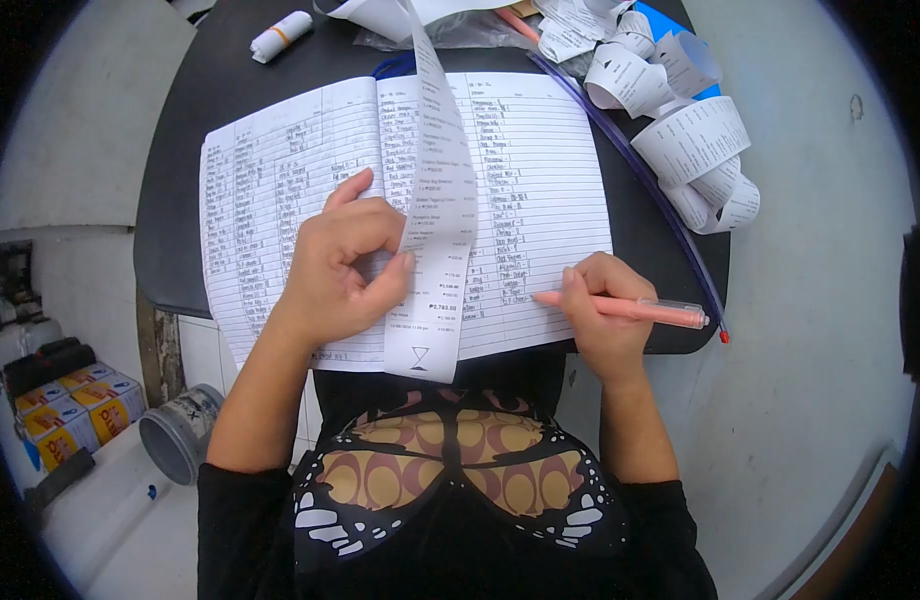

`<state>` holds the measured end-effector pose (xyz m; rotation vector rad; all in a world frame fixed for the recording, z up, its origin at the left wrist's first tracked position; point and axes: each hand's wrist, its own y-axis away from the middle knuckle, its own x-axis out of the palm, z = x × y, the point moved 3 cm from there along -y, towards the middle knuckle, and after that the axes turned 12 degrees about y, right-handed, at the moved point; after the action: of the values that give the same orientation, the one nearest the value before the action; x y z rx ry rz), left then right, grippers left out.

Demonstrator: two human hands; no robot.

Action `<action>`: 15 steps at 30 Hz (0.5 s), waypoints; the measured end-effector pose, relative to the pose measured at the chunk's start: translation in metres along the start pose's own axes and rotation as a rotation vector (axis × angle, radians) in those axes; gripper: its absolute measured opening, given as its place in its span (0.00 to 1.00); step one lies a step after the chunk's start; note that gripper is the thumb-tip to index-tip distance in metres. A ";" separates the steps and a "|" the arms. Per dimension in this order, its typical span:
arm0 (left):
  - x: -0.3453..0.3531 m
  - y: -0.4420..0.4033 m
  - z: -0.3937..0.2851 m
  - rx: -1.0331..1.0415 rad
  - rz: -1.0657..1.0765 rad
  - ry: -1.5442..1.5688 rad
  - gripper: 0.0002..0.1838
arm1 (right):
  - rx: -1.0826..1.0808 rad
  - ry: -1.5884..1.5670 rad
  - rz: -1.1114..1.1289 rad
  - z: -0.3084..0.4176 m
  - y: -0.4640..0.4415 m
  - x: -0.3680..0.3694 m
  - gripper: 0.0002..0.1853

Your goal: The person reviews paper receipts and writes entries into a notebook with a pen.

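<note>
An open lined notebook [540, 150] with handwritten columns lies on the dark table. Over its middle hangs a long printed receipt [435, 290], its lower end loose past the notebook's bottom edge. My left hand [350, 255] pinches the receipt's left edge between thumb and index finger, the other fingers curled or raised above the left page. On the right page rests my right hand [610, 305], closed around a pink pen [640, 308]. The pen's tip points left at the handwriting low on that page. Part of the writing is covered by the receipt.
Curled receipts [690, 140] pile up at the table's back right. A dark blue strip [640, 175] runs down the table's right side. A paper roll with a rubber band [280, 37] lies at the back left. On the floor at left are a grey bucket [183, 435] and yellow boxes [80, 410].
</note>
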<state>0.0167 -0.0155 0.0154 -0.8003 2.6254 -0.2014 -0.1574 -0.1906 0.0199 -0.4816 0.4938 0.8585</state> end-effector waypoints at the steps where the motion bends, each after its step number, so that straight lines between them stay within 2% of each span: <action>1: -0.001 0.000 0.000 0.005 0.013 -0.015 0.05 | -0.005 0.006 -0.002 0.000 0.000 0.000 0.14; 15: -0.001 0.000 -0.001 0.011 0.021 -0.035 0.06 | -0.001 0.024 -0.017 0.000 0.001 0.001 0.13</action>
<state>0.0169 -0.0146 0.0168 -0.7649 2.5969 -0.1937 -0.1579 -0.1894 0.0193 -0.4965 0.5108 0.8377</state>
